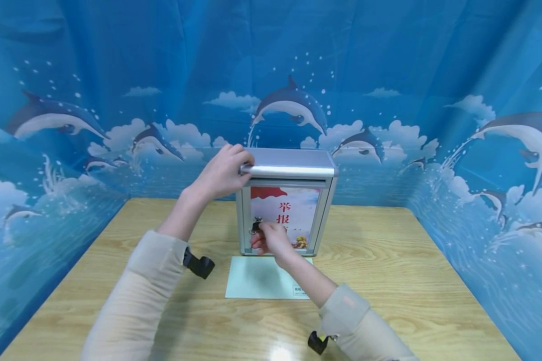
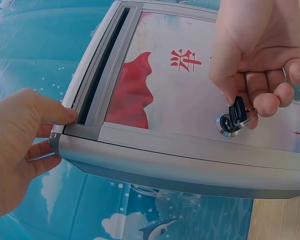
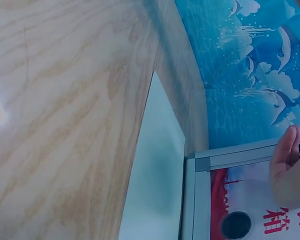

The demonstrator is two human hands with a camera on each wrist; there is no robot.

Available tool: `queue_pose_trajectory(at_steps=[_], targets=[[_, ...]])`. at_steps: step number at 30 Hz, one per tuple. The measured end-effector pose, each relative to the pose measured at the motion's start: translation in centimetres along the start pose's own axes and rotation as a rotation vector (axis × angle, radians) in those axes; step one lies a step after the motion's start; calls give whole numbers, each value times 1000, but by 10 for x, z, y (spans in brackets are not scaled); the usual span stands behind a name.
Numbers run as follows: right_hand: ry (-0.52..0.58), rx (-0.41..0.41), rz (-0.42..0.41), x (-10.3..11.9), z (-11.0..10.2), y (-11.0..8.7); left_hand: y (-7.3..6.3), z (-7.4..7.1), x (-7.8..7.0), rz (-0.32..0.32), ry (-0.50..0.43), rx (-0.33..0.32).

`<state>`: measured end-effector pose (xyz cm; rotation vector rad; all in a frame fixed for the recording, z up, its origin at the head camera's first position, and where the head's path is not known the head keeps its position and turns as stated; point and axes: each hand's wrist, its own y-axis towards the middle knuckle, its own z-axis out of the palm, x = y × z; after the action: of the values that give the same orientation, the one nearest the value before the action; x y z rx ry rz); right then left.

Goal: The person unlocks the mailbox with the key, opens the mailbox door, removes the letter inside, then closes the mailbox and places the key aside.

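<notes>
A silver metal letter box (image 1: 293,172) stands upright, its front panel printed with red characters. My left hand (image 1: 223,173) grips its upper left corner; in the left wrist view the thumb lies by the dark slot (image 2: 102,70) and the other fingers go round the side. My right hand (image 1: 274,239) is at the left of the front panel. Between its thumb and finger it pinches a black-headed key (image 2: 236,111), which sits at the round lock (image 2: 225,126). A metal ring hangs from the key. Only part of the right hand shows in the right wrist view.
A pale green envelope (image 1: 257,278) lies flat on the wooden table (image 1: 379,260), right before the box. Blue curtains (image 1: 185,75) with dolphins enclose the back and both sides. Black straps (image 1: 200,265) sit on the wrists.
</notes>
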<state>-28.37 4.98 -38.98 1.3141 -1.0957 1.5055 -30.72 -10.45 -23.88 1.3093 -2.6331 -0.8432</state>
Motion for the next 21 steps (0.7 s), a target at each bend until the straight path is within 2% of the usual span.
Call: queue_pose_trajectory(at_steps=[3,7,16,21], targets=[[44,0,10,-1,0,0,0,0,0,-4,1,2],[50,-32,-4,-2,2,0,0,0,0,2,3,-1],[-35,-207,-135,-8,11,2,1,0,1,5,6,14],[-84,-295,-136,-8,16,4,1,-1,1,0,10,16]])
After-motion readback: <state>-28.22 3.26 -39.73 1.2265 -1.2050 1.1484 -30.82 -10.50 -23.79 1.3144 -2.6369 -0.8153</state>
